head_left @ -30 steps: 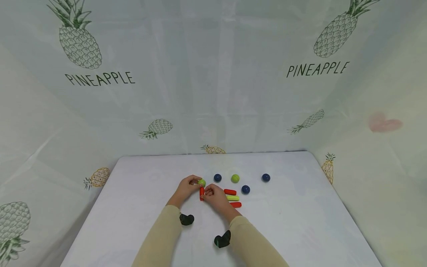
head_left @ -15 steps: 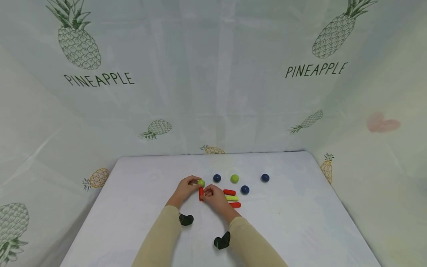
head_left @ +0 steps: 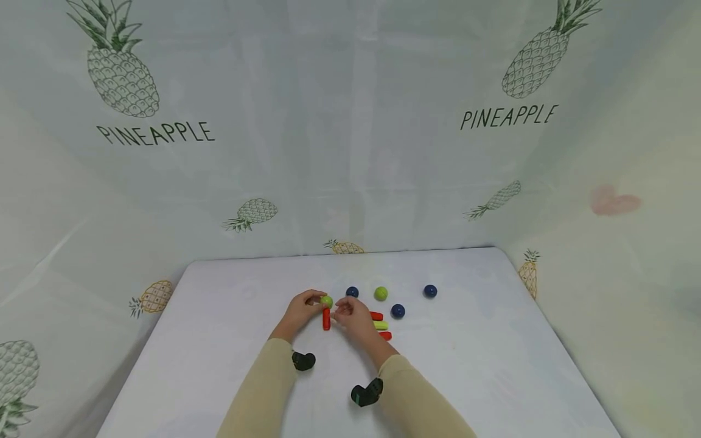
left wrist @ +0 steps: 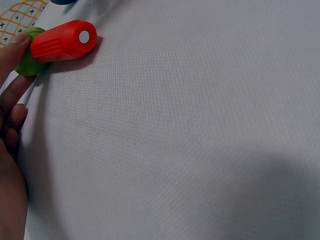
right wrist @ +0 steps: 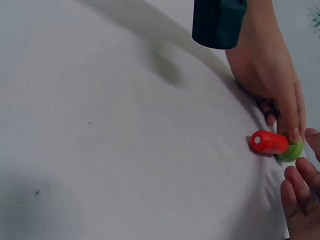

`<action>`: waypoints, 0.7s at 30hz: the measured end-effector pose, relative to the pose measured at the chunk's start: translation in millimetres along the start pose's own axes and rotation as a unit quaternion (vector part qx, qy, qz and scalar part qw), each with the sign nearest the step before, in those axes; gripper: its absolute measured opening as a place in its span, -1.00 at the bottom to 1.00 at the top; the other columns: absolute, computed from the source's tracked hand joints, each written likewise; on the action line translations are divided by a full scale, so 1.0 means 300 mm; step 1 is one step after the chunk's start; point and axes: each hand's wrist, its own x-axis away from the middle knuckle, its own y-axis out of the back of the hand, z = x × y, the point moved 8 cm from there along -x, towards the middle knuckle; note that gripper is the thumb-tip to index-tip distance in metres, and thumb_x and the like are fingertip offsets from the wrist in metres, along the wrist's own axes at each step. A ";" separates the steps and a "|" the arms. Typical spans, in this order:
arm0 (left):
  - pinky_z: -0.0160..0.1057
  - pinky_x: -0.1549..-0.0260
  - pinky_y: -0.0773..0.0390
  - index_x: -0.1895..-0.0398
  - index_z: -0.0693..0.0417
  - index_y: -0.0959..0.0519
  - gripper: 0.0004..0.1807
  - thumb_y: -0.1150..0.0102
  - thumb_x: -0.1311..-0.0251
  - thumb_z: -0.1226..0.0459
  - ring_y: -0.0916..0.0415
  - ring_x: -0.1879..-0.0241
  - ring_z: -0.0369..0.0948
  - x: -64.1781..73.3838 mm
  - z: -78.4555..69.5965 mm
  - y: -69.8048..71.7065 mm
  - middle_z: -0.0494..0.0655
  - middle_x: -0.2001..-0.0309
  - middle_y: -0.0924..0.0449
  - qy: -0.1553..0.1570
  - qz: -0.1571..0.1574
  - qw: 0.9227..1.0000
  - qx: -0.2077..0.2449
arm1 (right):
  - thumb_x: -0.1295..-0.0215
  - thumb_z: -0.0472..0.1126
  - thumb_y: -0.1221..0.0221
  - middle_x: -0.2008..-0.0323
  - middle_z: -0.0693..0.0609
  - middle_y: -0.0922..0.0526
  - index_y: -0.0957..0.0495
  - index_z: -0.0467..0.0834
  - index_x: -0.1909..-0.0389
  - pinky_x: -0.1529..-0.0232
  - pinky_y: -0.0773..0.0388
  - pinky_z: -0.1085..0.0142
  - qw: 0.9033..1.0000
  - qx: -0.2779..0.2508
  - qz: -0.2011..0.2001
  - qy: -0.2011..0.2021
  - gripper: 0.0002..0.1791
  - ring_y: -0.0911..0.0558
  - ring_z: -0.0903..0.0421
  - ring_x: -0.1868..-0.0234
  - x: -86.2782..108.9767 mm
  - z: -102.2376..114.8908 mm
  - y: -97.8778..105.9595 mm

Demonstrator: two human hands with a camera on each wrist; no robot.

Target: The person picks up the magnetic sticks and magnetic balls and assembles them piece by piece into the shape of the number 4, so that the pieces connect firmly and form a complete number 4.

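My left hand (head_left: 297, 313) pinches a green ball (head_left: 327, 302) between thumb and fingers. A short red rod (head_left: 326, 320) extends from the ball toward me, its end against it. In the left wrist view the rod (left wrist: 62, 41) shows grooved sides and a pale round spot on its near end, with the green ball (left wrist: 29, 62) behind it. My right hand (head_left: 355, 319) is just right of the rod, apart from it. In the right wrist view the fingers of my right hand (right wrist: 302, 200) are loosely bent and hold nothing.
Right of my right hand lie a red rod (head_left: 376, 316), a yellow-green rod (head_left: 381, 326) and another red rod (head_left: 386, 336), partly covered by it. Behind are a green ball (head_left: 381, 293) and dark blue balls (head_left: 398, 311) on the white table (head_left: 465, 365).
My right hand has let go of the red rod and moved slightly right and away from it. My left hand keeps its pinch on the green ball. The head view has shifted slightly.
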 end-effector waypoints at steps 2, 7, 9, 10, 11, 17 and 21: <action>-0.15 0.15 -0.36 0.01 -0.07 -0.68 -0.69 -0.38 -0.16 0.22 -0.35 0.17 -0.13 -0.001 0.003 -0.001 -0.12 0.13 -0.61 0.000 0.001 1.000 0.002 | -0.17 -0.20 -0.39 0.34 0.07 -0.56 -0.57 -0.19 0.08 0.31 -0.54 0.36 1.000 0.008 -0.006 0.000 -0.67 -0.52 0.11 0.32 -0.002 0.010 0.016; -0.16 0.19 -0.35 0.01 -0.03 -0.67 -0.69 -0.38 -0.15 0.23 -0.33 0.20 -0.14 -0.007 0.010 -0.003 -0.13 0.14 -0.62 -0.009 0.001 1.000 0.003 | -0.17 -0.19 -0.38 0.31 0.08 -0.58 -0.57 -0.22 0.08 0.29 -0.54 0.33 0.999 0.024 -0.021 0.008 -0.67 -0.53 0.10 0.28 -0.011 0.039 0.057; -0.16 0.19 -0.35 0.01 -0.03 -0.67 -0.69 -0.38 -0.15 0.23 -0.33 0.20 -0.14 -0.009 0.012 -0.002 -0.13 0.15 -0.63 -0.011 0.000 1.000 0.003 | -0.17 -0.22 -0.38 0.29 0.06 -0.60 -0.57 -0.24 0.09 0.27 -0.55 0.31 0.999 0.025 -0.028 0.014 -0.67 -0.54 0.10 0.26 -0.017 0.049 0.071; -0.17 0.18 -0.35 0.02 -0.04 -0.68 -0.69 -0.39 -0.14 0.23 -0.33 0.20 -0.15 -0.010 0.014 -0.001 -0.14 0.15 -0.63 -0.010 0.000 1.000 0.004 | -0.18 -0.22 -0.38 0.28 0.06 -0.60 -0.57 -0.25 0.09 0.26 -0.55 0.31 0.999 0.025 -0.031 0.013 -0.67 -0.54 0.11 0.25 -0.020 0.051 0.077; -0.17 0.18 -0.35 0.02 -0.04 -0.68 -0.70 -0.39 -0.14 0.24 -0.34 0.21 -0.15 -0.010 0.014 -0.001 -0.14 0.15 -0.63 -0.012 -0.001 1.000 0.004 | -0.17 -0.23 -0.38 0.28 0.06 -0.60 -0.57 -0.25 0.09 0.25 -0.55 0.31 0.999 0.025 -0.035 0.013 -0.68 -0.54 0.11 0.25 -0.024 0.053 0.084; -0.17 0.20 -0.36 0.02 -0.01 -0.68 -0.70 -0.38 -0.15 0.25 -0.34 0.22 -0.15 -0.012 0.012 -0.003 -0.11 0.14 -0.63 -0.022 0.000 1.000 -0.001 | -0.15 -0.25 -0.38 0.25 0.02 -0.59 -0.59 -0.19 0.16 0.29 -0.52 0.31 0.997 0.034 -0.069 0.014 -0.74 -0.52 0.11 0.25 -0.043 0.057 0.129; -0.14 0.13 -0.39 0.01 -0.04 -0.67 -0.69 -0.37 -0.16 0.22 -0.37 0.17 -0.15 -0.012 0.013 -0.006 -0.12 0.11 -0.62 -0.012 0.003 1.000 0.000 | -0.15 -0.21 -0.39 0.21 0.03 -0.59 -0.60 -0.16 0.17 0.26 -0.51 0.24 0.994 0.055 -0.098 0.013 -0.75 -0.51 0.07 0.19 -0.043 0.061 0.169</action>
